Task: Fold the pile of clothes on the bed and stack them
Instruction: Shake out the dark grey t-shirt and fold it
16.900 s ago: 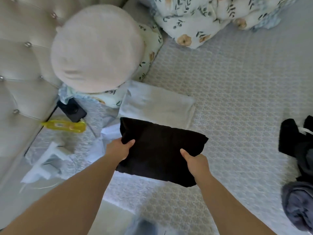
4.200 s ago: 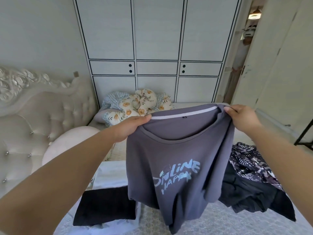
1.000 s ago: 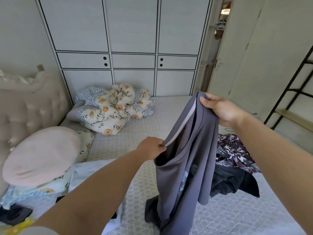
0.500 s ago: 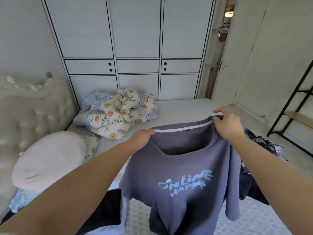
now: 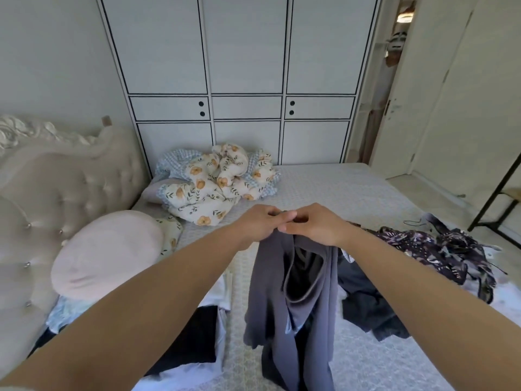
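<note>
Shirt (image 5: pixel 296 292) (grey) pinched by both hands' grips (image 5: pixel 258 224) (image 5: pixel 315 225).

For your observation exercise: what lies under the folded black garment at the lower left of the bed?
Under the folded black garment lies pale folded clothing, its edges showing beyond it on the bed. How many pieces lie there is hidden by the garment and the left arm.

At frame centre, the left hand (image 5: pixel 258 225) and right hand (image 5: pixel 313 225) meet, touching, above the bed (image 5: pixel 338 187), with the T-shirt (image 5: pixel 293 306) hanging below them. The folded stack (image 5: pixel 194 340) lies on the bed at lower left. The unfolded pile (image 5: pixel 439 255) lies at right. The round cushion (image 5: pixel 107 252) sits at left, against the headboard (image 5: pixel 70 182). The bundled quilt (image 5: pixel 217 184) lies behind the hands, before the wardrobe (image 5: pixel 242 74).
</note>
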